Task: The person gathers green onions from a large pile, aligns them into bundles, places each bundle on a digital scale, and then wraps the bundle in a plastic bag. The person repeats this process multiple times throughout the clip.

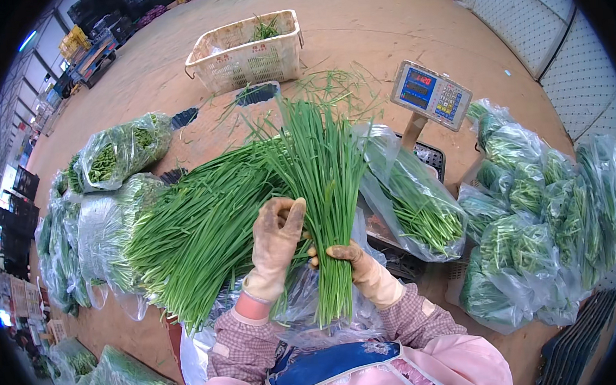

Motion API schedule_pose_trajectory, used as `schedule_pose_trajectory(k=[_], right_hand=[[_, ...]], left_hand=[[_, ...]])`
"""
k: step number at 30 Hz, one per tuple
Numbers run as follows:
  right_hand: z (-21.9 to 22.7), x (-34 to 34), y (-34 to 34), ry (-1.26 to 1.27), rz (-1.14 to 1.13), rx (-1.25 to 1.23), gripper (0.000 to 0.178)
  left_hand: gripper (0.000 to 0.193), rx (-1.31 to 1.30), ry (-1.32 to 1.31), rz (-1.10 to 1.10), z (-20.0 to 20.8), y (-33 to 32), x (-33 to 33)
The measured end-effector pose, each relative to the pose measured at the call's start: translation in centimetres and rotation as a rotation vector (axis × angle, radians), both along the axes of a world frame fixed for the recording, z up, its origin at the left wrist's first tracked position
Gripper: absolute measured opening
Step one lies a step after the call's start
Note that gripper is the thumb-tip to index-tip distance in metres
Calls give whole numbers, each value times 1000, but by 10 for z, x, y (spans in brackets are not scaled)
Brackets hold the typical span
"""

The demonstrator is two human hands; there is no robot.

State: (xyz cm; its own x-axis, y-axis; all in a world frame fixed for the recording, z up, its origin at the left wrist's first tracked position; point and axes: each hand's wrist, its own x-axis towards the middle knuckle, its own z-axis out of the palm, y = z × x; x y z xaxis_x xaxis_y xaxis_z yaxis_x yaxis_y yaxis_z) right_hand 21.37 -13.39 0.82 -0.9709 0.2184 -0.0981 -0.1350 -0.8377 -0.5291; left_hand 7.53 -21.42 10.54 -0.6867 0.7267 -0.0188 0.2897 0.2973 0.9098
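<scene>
A bunch of garlic chives (329,184) stands upright in front of me, leaf tips pointing away and pale stem ends toward me. My right hand (344,261), in a soiled cream glove, is wrapped round its lower stems. Just left of the bunch, my left hand (275,233), gloved too, has its fingers curled and thumb pressed in; what the pinch holds, if anything, is too small to make out. A big heap of loose chives (204,220) lies beside and beneath the left hand. Clear plastic wrap (298,313) spreads under both hands.
Right of the bunch, bagged chives (422,214) lie below a scale display (432,94) on a post. More bagged greens pile up at far right (543,227) and left (118,151). A white crate (247,55) stands ahead on the floor, near scattered leaves (337,85).
</scene>
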Motion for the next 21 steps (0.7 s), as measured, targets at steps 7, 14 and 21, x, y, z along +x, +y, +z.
schedule_pose_trajectory(k=[7,14,21], right_hand=[[26,-42,3,161,134,185,61],[28,-99,-10,-91,290,696,67],[-2,-82,-55,-386,244,618,46]], left_hand=[[79,348,-644,-264,-66,-65,53],[50,408,-741,257,-74,-98,42],[57,693,-1258,198,-107,-123,25]])
